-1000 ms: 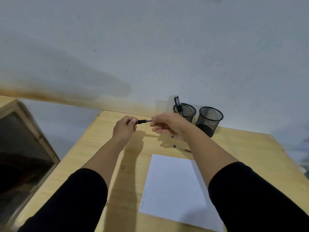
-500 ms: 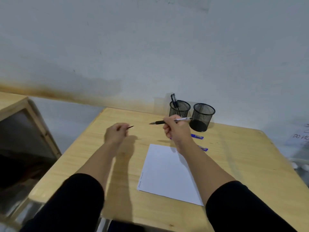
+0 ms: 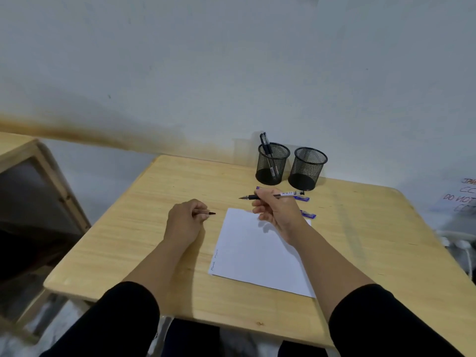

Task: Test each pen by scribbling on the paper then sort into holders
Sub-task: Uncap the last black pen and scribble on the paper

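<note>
My right hand (image 3: 277,211) grips an uncapped black pen (image 3: 286,194), held level above the top edge of the white paper (image 3: 260,253), tip pointing left. My left hand (image 3: 184,222) rests on the wooden table (image 3: 144,228) left of the paper, closed on the pen's cap (image 3: 207,213). Two black mesh holders stand at the back: the left holder (image 3: 273,163) has two black pens in it, the right holder (image 3: 307,168) looks empty. Two blue pens (image 3: 305,199) (image 3: 309,215) lie behind my right hand, partly hidden by it.
A few small scribbles (image 3: 215,260) mark the paper's left edge. A wooden frame (image 3: 51,176) stands off the table's left side. A handwritten note (image 3: 461,198) and white cables (image 3: 461,244) lie beyond the right edge. The wall runs just behind the holders.
My hands pulled the cap off the pen and moved apart. Both have come down towards the table, the right hand carrying the pen over the paper's top edge.
</note>
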The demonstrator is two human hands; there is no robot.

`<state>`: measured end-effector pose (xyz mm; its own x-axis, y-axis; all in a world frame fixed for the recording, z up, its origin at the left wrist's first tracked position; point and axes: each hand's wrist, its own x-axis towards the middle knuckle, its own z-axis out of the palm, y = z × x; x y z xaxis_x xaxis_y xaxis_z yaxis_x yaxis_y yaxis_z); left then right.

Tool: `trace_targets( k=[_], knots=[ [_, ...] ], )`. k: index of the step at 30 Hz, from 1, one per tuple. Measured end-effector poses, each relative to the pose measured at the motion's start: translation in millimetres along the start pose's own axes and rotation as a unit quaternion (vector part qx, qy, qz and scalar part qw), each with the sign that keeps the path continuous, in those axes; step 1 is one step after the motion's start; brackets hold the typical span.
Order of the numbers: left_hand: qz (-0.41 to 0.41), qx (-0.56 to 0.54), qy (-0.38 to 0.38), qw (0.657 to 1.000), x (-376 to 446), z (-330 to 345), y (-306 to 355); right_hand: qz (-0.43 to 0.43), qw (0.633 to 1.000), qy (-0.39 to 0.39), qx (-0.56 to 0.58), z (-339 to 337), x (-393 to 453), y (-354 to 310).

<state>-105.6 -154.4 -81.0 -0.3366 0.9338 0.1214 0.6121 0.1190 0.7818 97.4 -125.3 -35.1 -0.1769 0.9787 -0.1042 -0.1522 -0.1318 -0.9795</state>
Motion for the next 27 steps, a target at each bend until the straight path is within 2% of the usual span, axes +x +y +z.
trace_targets(
  k=[3,5,8,12,16,22,27],
  knots=[
    [0.033,-0.015,0.003,0.999,-12.6,-2.8,3.2,0.003,0.999,0.002,-0.037,-3.1,-3.4,10.7],
    [0.057,-0.022,-0.04,0.997,-24.9,-3.5,2.3,0.019,0.999,-0.013,-0.032,-2.1,-7.4,17.3],
    [0.113,0.034,-0.087,0.989,-37.5,-6.0,-5.6,0.044,0.996,-0.048,-0.055,-0.8,-15.0,26.3],
    [0.145,0.052,-0.098,0.983,-42.0,-8.5,-12.5,0.04,0.989,-0.085,-0.114,4.0,-19.7,36.9],
    [0.161,0.053,-0.096,0.981,-41.8,-6.3,-15.7,0.058,0.988,-0.106,-0.101,19.5,-19.1,38.1],
    [0.173,0.048,-0.08,0.981,-41.5,-4.6,-18.9,0.001,0.973,-0.164,-0.16,28.8,-8.4,42.1],
    [0.18,0.046,-0.083,0.979,-40.0,-4.9,-20.2,-0.054,0.961,-0.128,-0.239,30.3,-6.1,59.5]
  ],
)
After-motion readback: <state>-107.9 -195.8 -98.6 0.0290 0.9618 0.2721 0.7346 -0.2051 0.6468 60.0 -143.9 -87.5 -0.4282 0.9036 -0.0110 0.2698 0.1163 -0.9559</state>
